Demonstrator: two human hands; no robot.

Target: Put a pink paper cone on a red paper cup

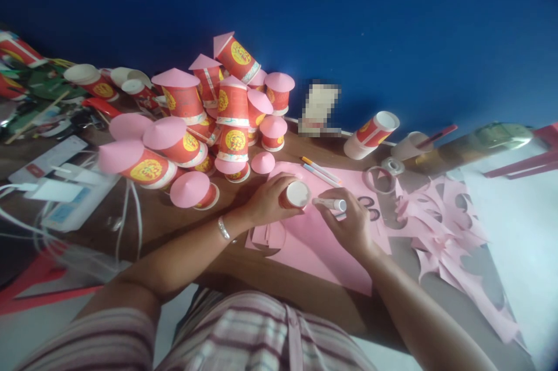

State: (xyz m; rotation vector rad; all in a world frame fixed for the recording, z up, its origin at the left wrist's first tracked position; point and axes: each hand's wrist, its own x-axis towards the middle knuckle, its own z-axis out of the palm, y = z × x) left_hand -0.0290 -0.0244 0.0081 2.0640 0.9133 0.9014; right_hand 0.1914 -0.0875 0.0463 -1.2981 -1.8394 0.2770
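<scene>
At three o'clock from paper cup [298,194], just beside it, I see white marker [328,203], long axis roughly nine-to-three, gripped by right hand [350,224]; left hand [271,202] curls round cup, over pink paper [322,257].

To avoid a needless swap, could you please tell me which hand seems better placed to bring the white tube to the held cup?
Right, I think: the right hand holds the white tube close beside the held cup, while the left hand is occupied gripping that cup.
</scene>
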